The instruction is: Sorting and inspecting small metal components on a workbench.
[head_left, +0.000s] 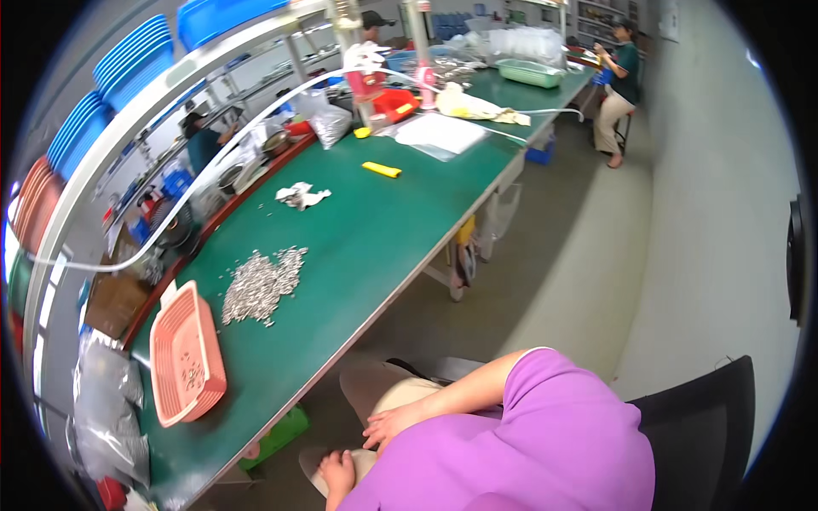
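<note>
Resting the right hand (400, 423) on light trousers (404, 395), fingers slightly apart, holding nothing visible. Resting the left hand (338, 473) just beside; cannot tell whether its fingers part or close. Beyond the fingers, on the green desk (366, 243), seeing a pink basket (181, 341) with a few small bits inside, and near it a heap of silvery pieces (260, 285). Farther from the fingers, seeing crumpled white paper (302, 196), then a slim yellow object (381, 170).

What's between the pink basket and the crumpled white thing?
In the head view, a pile of small silvery pieces lies between the pink basket and crumpled white thing.
</note>
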A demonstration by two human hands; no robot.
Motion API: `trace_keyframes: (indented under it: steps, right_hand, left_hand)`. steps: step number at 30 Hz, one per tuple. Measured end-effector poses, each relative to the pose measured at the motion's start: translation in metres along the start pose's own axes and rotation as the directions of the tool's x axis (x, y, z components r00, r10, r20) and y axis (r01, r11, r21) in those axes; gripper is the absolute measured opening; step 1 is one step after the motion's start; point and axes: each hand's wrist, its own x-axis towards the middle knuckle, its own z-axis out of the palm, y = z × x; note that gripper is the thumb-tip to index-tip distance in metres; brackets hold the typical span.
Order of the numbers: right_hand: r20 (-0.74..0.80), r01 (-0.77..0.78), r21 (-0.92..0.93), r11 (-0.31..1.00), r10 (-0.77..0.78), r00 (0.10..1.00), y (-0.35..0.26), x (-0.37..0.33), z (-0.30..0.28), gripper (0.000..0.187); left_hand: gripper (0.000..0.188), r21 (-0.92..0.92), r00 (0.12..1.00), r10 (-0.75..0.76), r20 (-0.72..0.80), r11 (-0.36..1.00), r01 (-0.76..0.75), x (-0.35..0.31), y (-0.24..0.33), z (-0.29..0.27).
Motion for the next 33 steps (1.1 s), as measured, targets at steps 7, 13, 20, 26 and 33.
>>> trace_keyframes:
  steps: [7, 13, 20, 26, 33]
  right_hand:
    - [-0.092, -0.84, -0.359, 0.406, 0.881, 0.465, 0.013, -0.072, -0.099, 0.045]
    - [-0.033, -0.889, 0.352, 0.291, 0.954, 0.299, 0.024, -0.206, -0.16, 0.08]
    - [-0.552, 0.554, 0.749, 0.362, 0.805, 0.22, 0.001, -0.17, -0.212, 0.06]
    - [-0.527, 0.708, 0.526, 0.472, 0.834, -0.164, 0.002, -0.118, -0.229, 0.029]
    - [-0.519, 0.691, 0.508, 0.514, 0.823, -0.231, 0.004, -0.116, -0.225, 0.015]
  left_hand:
    - [0.036, -0.468, 0.762, 0.539, 0.358, 0.81, -0.354, -0.02, 0.076, 0.02]
    - [0.041, 0.227, 0.994, 0.098, 0.049, 0.968, -0.107, -0.007, 0.04, -0.051]
    - [0.024, 0.125, 0.53, 0.763, -0.369, 0.606, -0.786, -0.004, 0.155, -0.143]
    - [0.029, 0.311, 0.509, 0.782, -0.36, 0.615, -0.725, 0.07, 0.2, -0.201]
    - [0.063, 0.35, 0.665, 0.732, -0.15, 0.668, -0.657, 0.112, 0.204, -0.202]
